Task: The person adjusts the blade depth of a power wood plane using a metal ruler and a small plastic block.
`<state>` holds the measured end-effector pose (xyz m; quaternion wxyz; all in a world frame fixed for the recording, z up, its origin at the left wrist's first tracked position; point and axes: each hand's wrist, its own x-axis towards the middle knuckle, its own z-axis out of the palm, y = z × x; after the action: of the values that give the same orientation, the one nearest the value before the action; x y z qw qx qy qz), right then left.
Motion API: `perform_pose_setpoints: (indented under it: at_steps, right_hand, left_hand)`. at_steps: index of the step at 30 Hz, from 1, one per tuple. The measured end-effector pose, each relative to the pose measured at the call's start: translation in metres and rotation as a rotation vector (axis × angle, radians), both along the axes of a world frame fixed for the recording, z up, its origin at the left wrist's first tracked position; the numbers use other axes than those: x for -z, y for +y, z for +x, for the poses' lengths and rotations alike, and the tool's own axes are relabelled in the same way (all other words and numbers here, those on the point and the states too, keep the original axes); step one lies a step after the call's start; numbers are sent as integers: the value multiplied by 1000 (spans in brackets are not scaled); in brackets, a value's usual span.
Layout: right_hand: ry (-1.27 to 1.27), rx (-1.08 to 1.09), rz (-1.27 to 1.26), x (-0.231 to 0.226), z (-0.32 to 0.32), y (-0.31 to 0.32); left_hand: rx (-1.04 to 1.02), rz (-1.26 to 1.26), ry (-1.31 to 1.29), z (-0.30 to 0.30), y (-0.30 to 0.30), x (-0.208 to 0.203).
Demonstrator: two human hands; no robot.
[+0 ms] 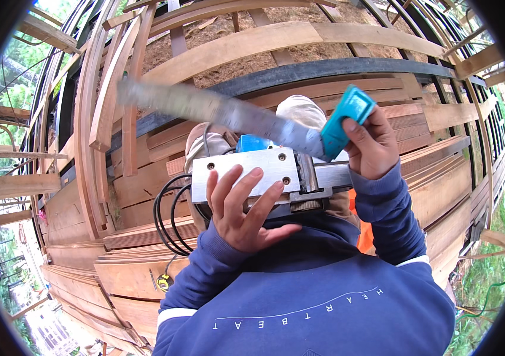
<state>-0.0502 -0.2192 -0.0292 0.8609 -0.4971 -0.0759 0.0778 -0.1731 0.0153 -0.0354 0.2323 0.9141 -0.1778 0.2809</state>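
My right hand [373, 142] is closed round the teal handle of a try square [347, 118]. Its long metal blade points to the upper left and is smeared by motion towards the tip. Below it, an electric hand planer [243, 169] rests upside down at my lap, its flat metal sole facing up and a bit of blue body showing behind. My left hand [243, 210] is open, fingers spread over the near edge of the sole plate; whether they touch it I cannot tell. Nothing is in that hand.
A black cable [166, 213] loops at the planer's left. Stacked wooden boards [139, 273] lie on both sides, with a yellow tape measure [164, 282] on the left stack. Upright planks [89, 148] stand at left. A dark beam [323, 66] runs across ahead, with brown ground beyond.
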Motion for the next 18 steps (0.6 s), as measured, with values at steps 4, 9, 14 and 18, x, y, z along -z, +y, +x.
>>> perform_pose_setpoints:
  at_steps: [4,9,14,18]
  right_hand:
    - [52,175,72,12,-6,-9]
    - [82,266,132,19,-13,-12]
    - [77,267,197,19,-14,-12]
    - [95,300,209,21,-14,-13]
  left_hand:
    - [89,-71,185,8,9,-27]
    - [226,15,317,37,8,-49]
    - [312,110,422,39,-14,-45]
    - [316,137,454,40,-20,-44]
